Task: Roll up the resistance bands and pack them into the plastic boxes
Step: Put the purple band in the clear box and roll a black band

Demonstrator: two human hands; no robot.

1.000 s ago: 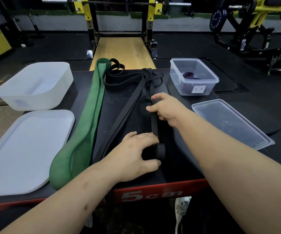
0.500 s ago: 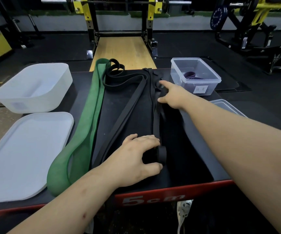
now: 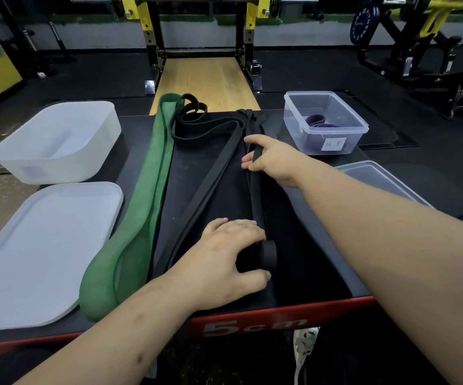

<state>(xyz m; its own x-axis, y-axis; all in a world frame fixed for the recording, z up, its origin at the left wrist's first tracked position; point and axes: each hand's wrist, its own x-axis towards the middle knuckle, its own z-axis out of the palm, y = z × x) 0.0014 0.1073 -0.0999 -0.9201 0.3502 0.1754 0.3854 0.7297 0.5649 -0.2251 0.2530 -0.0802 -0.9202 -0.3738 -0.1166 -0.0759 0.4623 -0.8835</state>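
A narrow black band [image 3: 257, 201] lies stretched away from me on the black platform [image 3: 313, 245]. Its near end is wound into a small roll [image 3: 270, 254], which my left hand [image 3: 224, 257] grips with curled fingers and thumb. Farther along, my right hand [image 3: 273, 159] pinches the same strip and lifts it slightly between its fingers. To the left lie a second, longer black band [image 3: 213, 173] and a wide green band [image 3: 152, 190]. A clear plastic box [image 3: 362, 127] at the back right holds a rolled purple band [image 3: 318, 120].
The clear box's lid [image 3: 375, 176] lies right of my right forearm. A white translucent tub [image 3: 55, 162] and its flat lid [image 3: 44, 245] sit on the left. The platform's red front edge reads "5cm". Gym racks stand behind.
My right hand slid away from me along the black strip and now has it pinched and raised. My left hand stays on the roll.
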